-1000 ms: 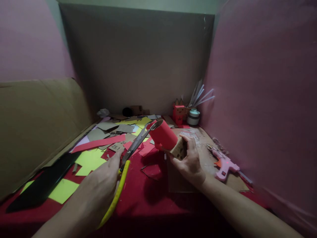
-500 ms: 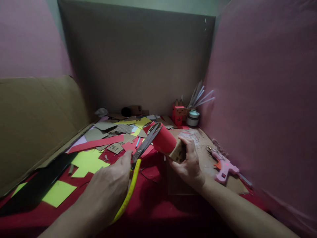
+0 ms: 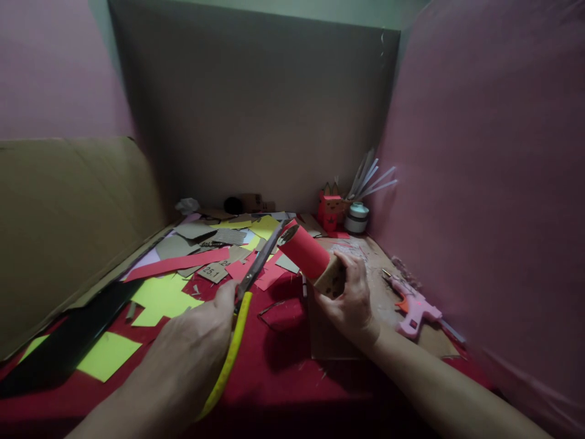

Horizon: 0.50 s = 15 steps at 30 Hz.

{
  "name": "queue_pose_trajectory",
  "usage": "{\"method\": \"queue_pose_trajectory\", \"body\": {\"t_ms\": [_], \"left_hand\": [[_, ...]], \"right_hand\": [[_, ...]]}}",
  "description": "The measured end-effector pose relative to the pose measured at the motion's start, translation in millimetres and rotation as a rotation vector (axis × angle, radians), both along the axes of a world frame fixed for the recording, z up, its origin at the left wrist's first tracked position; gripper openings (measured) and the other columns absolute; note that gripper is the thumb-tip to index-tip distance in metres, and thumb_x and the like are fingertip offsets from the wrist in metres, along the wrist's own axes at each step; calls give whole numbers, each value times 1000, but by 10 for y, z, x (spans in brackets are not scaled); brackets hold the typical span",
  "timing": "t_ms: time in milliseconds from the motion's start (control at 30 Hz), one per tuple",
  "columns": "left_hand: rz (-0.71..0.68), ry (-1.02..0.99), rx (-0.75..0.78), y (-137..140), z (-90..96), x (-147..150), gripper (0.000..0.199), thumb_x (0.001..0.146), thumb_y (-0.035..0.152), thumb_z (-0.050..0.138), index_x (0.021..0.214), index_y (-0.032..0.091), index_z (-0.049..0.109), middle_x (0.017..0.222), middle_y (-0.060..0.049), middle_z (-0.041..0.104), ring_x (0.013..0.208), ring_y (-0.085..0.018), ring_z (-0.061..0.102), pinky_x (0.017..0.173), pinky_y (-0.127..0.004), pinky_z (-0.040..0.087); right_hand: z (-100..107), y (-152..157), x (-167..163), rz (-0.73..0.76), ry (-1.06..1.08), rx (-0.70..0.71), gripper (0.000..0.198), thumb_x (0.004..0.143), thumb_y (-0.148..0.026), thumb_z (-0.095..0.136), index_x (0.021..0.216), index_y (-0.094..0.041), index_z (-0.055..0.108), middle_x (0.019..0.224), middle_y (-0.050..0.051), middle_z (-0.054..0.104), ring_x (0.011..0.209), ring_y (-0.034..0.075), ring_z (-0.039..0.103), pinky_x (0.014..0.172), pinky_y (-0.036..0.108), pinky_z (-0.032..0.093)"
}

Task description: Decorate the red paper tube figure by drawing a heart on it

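My left hand (image 3: pixel 196 341) is closed round the yellow-handled scissors (image 3: pixel 258 265), whose blades look together and point up beside the far end of a tube. That cardboard tube (image 3: pixel 336 277) is tilted, with red paper (image 3: pixel 307 251) wrapped round most of it and bare brown cardboard at the near end. Fingers and thumb of my right hand (image 3: pixel 351 305) grip the bare end. Dark, uneven patches show at the tube's far opening. Red paper scraps (image 3: pixel 269 273) lie on the table behind the scissors.
A pink glue gun (image 3: pixel 415 308) lies at the right. Behind stand a red box figure (image 3: pixel 329 210) and a pale jar (image 3: pixel 356 218) near white sticks (image 3: pixel 372 180). Cardboard scraps (image 3: pixel 194 230) and yellow paper (image 3: pixel 164 299) cover the left, by a cardboard panel (image 3: pixel 77 231).
The scissors have moved left off the tube's far end, and their blades have come together. Red paper that stuck out beyond the blades no longer shows there. My right hand has barely moved.
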<state>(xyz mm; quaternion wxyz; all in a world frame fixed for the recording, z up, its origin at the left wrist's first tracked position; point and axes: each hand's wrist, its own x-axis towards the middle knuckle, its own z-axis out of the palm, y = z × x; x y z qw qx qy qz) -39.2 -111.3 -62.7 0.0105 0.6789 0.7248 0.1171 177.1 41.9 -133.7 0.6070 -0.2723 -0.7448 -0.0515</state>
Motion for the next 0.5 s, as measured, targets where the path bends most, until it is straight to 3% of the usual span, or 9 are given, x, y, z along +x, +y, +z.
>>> {"method": "queue_pose_trajectory", "body": {"t_ms": [67, 200, 367, 500], "left_hand": [[44, -25, -44, 3, 96, 65, 56, 83, 21, 40, 135, 4, 47, 102, -23, 72, 92, -38, 74, 76, -45, 55], [106, -31, -133, 49, 120, 132, 46, 90, 25, 32, 132, 11, 47, 90, -16, 72, 78, -34, 74, 68, -41, 52], [101, -3, -79, 115, -60, 119, 46, 93, 21, 35, 136, 10, 45, 83, -12, 71, 69, -29, 73, 61, -34, 45], [104, -21, -81, 141, -99, 109, 42, 93, 18, 37, 133, 14, 47, 81, -10, 71, 65, -25, 71, 58, -31, 43]], "right_hand": [[-5, 0, -4, -8, -14, 14, 64, 80, -21, 74, 139, -23, 48, 115, 12, 60, 101, 32, 60, 85, 51, 59], [-11, -9, -7, -14, -37, 48, 66, 81, -19, 71, 142, -22, 46, 119, 14, 60, 104, 33, 60, 88, 53, 59], [-4, -28, -5, -27, -75, 80, 67, 84, -20, 70, 145, -21, 44, 121, 15, 61, 106, 34, 61, 89, 55, 59], [6, -44, -7, -56, -88, 101, 66, 86, -22, 70, 146, -20, 43, 121, 15, 62, 105, 34, 61, 88, 55, 59]]}}
